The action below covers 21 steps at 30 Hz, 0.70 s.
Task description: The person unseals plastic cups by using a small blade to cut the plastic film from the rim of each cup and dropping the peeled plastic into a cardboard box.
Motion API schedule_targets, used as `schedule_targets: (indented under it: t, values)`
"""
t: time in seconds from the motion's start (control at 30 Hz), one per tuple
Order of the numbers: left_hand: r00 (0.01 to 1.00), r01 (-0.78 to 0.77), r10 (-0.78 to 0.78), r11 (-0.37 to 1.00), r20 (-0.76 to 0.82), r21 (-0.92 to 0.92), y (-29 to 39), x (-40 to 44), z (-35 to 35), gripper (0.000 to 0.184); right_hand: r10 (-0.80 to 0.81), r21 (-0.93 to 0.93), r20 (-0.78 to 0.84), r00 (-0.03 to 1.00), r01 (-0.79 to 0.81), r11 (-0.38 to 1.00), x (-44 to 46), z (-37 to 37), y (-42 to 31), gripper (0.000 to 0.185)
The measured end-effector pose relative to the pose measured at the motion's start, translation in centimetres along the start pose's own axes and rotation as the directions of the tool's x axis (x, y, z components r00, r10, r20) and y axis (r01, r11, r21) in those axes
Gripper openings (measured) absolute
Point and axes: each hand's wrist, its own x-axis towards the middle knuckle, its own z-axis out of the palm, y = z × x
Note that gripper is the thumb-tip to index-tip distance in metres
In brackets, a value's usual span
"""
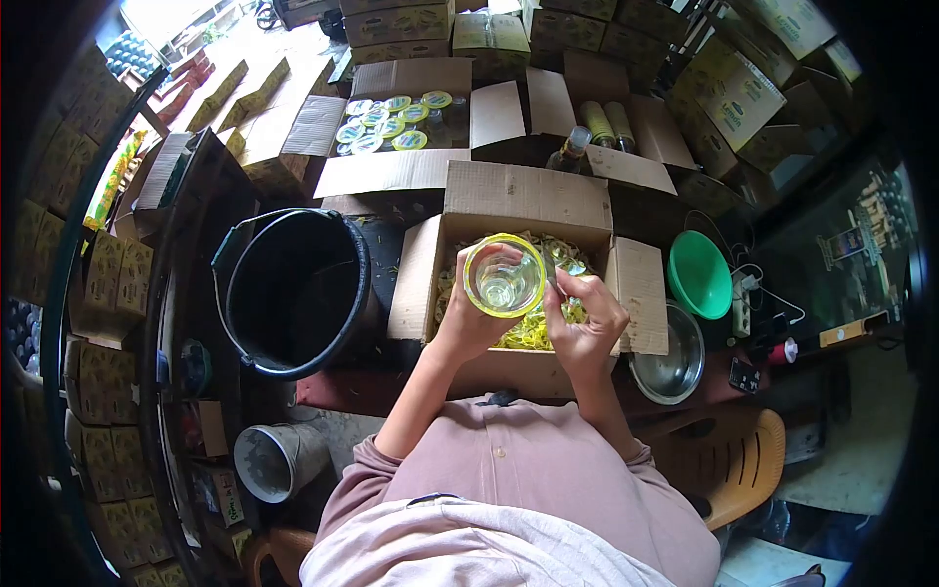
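Note:
My left hand (466,318) is wrapped around a clear cup (501,292) with a yellow rim, its mouth facing up toward me. Close against the cup's right side, my right hand (593,318) has thumb and fingers pinched together. What lies between those fingertips is too small to make out. Both hands are above an open cardboard box (528,191). Inside it are yellow strips (528,335) and many small pale and yellow pieces, partly hidden by my hands and the cup.
A large black bucket (364,293) stands left of the box. On the right are a green bowl (700,276) and a metal bowl (675,367). Behind, one carton (391,174) holds several yellow-lidded cups; a glass bottle (569,152) stands beside another carton. A plastic chair (753,440) is at right.

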Motion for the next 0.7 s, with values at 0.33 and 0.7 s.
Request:
schedule_targets:
  t: [0.33, 0.7]
  values:
    - [1.000, -0.010, 0.008, 0.998, 0.019, 0.060, 1.0, 0.3, -0.4, 0.063, -0.016, -0.044, -0.036, 0.999, 0.014, 0.999, 0.2, 0.5, -0.5, 0.030]
    - [0.999, 0.043, -0.037, 0.980, 0.036, -0.195, 0.8, 0.1, 0.0, 0.064, 0.121, 0.157, -0.073, 0.990, -0.109, 0.982, 0.5, 0.5, -0.3, 0.022]
